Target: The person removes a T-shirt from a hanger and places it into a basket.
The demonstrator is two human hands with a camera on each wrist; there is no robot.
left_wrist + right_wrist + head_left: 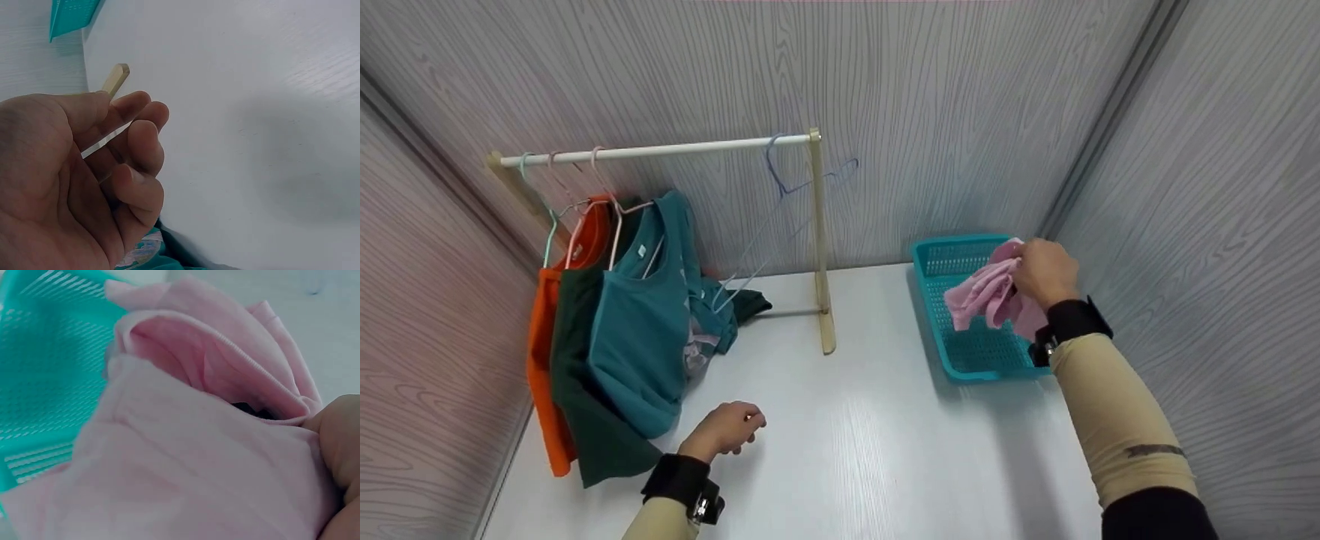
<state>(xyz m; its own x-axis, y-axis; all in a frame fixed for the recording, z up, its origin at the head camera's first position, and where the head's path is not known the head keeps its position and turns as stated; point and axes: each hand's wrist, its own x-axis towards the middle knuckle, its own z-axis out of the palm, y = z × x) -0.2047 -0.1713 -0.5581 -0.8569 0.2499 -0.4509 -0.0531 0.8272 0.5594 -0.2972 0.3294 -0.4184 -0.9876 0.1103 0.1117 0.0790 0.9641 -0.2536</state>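
Far left there's an orange garment (542, 375), then a dark green garment (592, 435) and a teal garment (637, 330) on the rack (820, 247), with the green hem hanging close to the left wrist. The left hand (727, 427) is loosely half-curled, nothing in it. Beyond it and a bit right is the rack's end post, a blue hanger (784, 192) hooked near it. Next comes a wide stretch of white tabletop (847, 450) — decent sideways room between the hands. The turquoise basket (982, 376) sits below the right hand (1046, 271), which grips a bunched pink garment (986, 292) over it — can't tell if the lower folds touch the basket. The side wall (1207, 247) is right of that hand.
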